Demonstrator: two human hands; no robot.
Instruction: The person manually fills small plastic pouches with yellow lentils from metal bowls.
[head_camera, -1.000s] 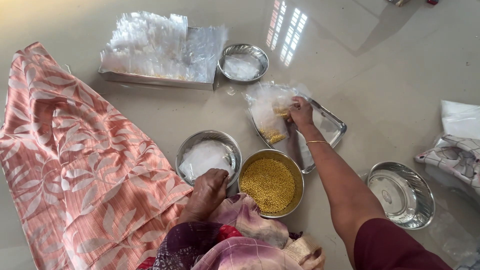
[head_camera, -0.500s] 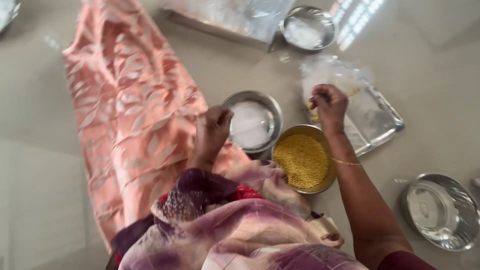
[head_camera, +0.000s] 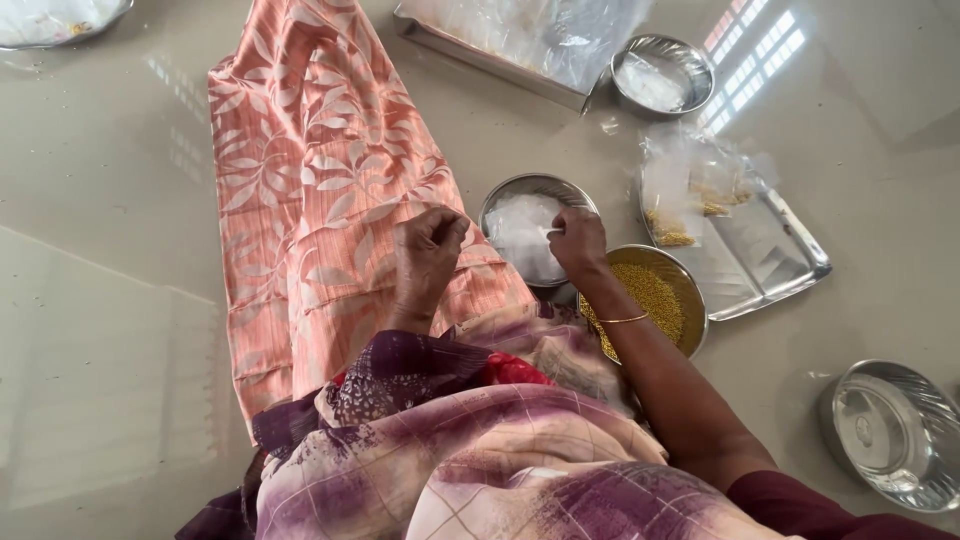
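Steel bowl (head_camera: 503, 200) of clear plastic bags (head_camera: 525, 235), centre of view, standing on the glossy floor (head_camera: 110, 300) and just beside the peach leaf-print cloth (head_camera: 320, 170) at its 9 o'clock.

Right hand (head_camera: 578, 240): over the bowl's 3 o'clock rim, fingers curled together, tips pinching at the top bag; whether a bag is fully gripped cannot be told. Thin gold bangle (head_camera: 622, 319) on the wrist.

Left hand (head_camera: 428, 255): at 9 o'clock of the bowl, on the cloth, fingers folded into a loose fist with thumb against them; anything inside it is hidden.

Bowl of yellow grain (head_camera: 655, 295): at 4 o'clock of the bag bowl, rims touching or nearly so, partly under the right forearm.

Flat steel tray (head_camera: 770, 250): at 3 o'clock, just beside the grain bowl, carrying small filled packets (head_camera: 690, 195) of yellow grain in clear plastic at its upper end.

Small steel bowl (head_camera: 662, 75): at 1 o'clock, well apart, with something pale inside.

Long tray (head_camera: 480, 55): at 12 o'clock, piled with clear plastic sheeting (head_camera: 540, 25).

Empty-looking steel dish (head_camera: 890, 435): at 5 o'clock, well apart, near the frame edge.

Plate rim (head_camera: 60, 25): at 10 o'clock, far corner, contents unclear.

Purple checked garment (head_camera: 480, 450): at 6 o'clock, the person's lap.
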